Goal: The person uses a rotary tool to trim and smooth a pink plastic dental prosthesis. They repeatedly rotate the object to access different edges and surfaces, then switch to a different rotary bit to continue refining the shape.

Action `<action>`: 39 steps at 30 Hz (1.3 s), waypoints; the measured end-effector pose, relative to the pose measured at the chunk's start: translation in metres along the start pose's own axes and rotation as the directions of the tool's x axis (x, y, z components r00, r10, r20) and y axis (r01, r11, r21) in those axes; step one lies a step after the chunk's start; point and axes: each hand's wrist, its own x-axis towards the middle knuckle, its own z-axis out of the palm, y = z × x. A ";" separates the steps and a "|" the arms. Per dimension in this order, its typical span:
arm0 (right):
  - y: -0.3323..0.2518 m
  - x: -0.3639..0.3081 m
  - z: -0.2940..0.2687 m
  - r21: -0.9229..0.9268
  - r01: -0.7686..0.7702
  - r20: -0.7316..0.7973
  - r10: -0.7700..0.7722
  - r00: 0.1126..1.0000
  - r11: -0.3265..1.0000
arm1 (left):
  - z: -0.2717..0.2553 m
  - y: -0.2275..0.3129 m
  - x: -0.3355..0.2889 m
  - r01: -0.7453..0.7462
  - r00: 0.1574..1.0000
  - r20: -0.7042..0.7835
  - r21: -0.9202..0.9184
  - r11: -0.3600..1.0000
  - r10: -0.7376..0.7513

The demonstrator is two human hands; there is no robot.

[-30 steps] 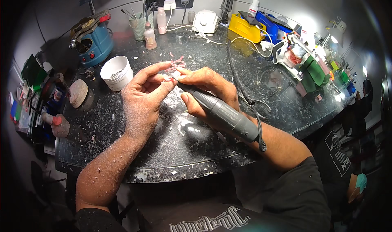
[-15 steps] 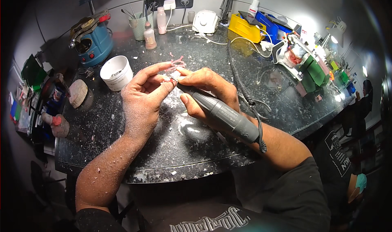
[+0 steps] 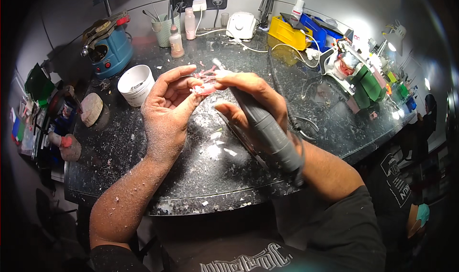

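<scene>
Little has moved since the earlier frames: both hands stay raised over the worktop, pose nearly unchanged. Right hand is closed round a grey handpiece, its cord trailing back along the forearm and its tip meeting the pink piece. Left hand, dusted with white grit, pinches that piece between thumb and fingertips, above the worktop's middle. White chips and dust litter the dark surface below. Farther off: white tub, blue machine, small bottles, yellow bin.

Risk, as judged: the tip works just beside the left fingertips; a slip or snag could nick them or crack the thin piece. Dusty fingers may loosen the pinch.
</scene>
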 end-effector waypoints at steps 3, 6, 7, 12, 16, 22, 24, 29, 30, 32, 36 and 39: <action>-0.005 0.004 0.001 -0.045 0.025 0.045 -0.022 0.999 0.999 | -0.001 0.001 -0.002 0.027 1.000 0.011 -0.050 0.998 -0.026; -0.004 0.003 -0.001 -0.072 0.012 0.067 -0.007 0.998 0.997 | 0.001 0.004 -0.003 0.031 0.999 0.029 -0.051 0.998 -0.030; -0.003 0.002 -0.002 -0.066 0.014 0.068 -0.009 0.998 0.998 | 0.002 0.003 -0.003 0.034 0.999 0.027 -0.055 0.998 -0.032; 0.001 0.002 -0.009 -0.050 0.017 0.067 -0.013 0.998 0.999 | -0.002 -0.002 -0.004 0.091 0.989 0.116 -0.032 0.995 -0.087; -0.003 0.003 -0.008 -0.029 0.070 0.026 -0.070 0.997 0.997 | 0.000 0.001 -0.004 0.025 0.989 0.145 -0.052 0.998 -0.018; -0.001 0.007 -0.011 -0.092 0.264 0.033 -0.262 0.964 0.960 | 0.003 0.005 -0.008 -0.045 0.985 0.166 -0.057 0.997 0.054; -0.001 0.007 -0.014 -0.090 0.287 0.059 -0.283 0.957 0.954 | 0.003 0.005 -0.009 -0.069 0.981 0.175 -0.077 0.995 0.082; -0.004 0.009 -0.015 -0.117 0.306 0.063 -0.300 0.952 0.945 | 0.002 0.005 -0.008 -0.112 0.974 0.192 -0.046 0.993 0.119; -0.003 0.009 -0.015 -0.118 0.311 0.058 -0.306 0.950 0.943 | 0.002 0.005 -0.008 -0.118 0.972 0.198 -0.041 0.992 0.124; -0.001 0.009 -0.013 -0.115 0.312 0.043 -0.309 0.950 0.943 | 0.006 0.006 -0.008 -0.086 0.977 0.190 -0.073 0.994 0.099; -0.001 0.010 -0.008 -0.105 0.285 -0.005 -0.287 0.958 0.953 | 0.006 0.007 -0.006 -0.067 0.983 0.167 -0.076 0.995 0.079; -0.004 0.009 -0.008 -0.104 0.259 -0.010 -0.262 0.965 0.960 | 0.000 0.008 -0.001 0.070 0.979 0.202 -0.174 0.982 -0.034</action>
